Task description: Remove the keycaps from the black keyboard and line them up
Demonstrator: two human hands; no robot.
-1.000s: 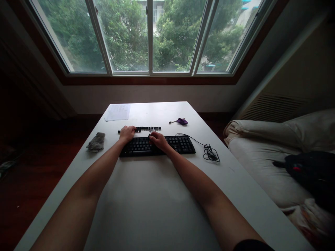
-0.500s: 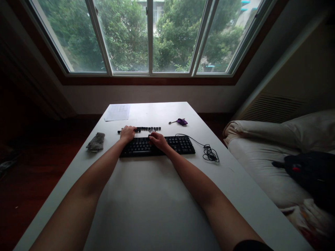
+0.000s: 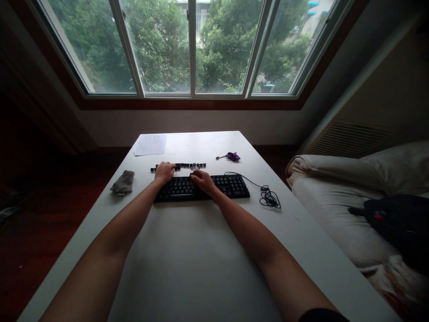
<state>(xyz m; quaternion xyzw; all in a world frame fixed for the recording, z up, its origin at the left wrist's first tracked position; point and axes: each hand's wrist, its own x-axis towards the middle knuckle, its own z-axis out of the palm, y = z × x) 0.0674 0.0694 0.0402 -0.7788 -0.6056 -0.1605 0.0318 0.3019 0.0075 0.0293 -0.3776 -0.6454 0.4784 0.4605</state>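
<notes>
A black keyboard (image 3: 228,185) lies across the middle of the white table (image 3: 187,259). Just behind it runs a row of loose black keycaps (image 3: 189,165). My left hand (image 3: 164,172) rests curled at the keyboard's upper left corner, touching the left end of the keycap row. My right hand (image 3: 202,180) sits on the keyboard's middle, fingers pinched round a small wire-like tool (image 3: 193,168) that I cannot make out clearly.
The keyboard's cable (image 3: 268,196) coils at the right. A purple tool (image 3: 232,156) lies behind it, a grey cloth (image 3: 123,182) at the left edge, a paper sheet (image 3: 150,144) at the far left corner. A sofa with a dark bag (image 3: 398,221) stands right.
My left hand has shifted slightly to the right along the keycap row. The right hand has hardly moved.
</notes>
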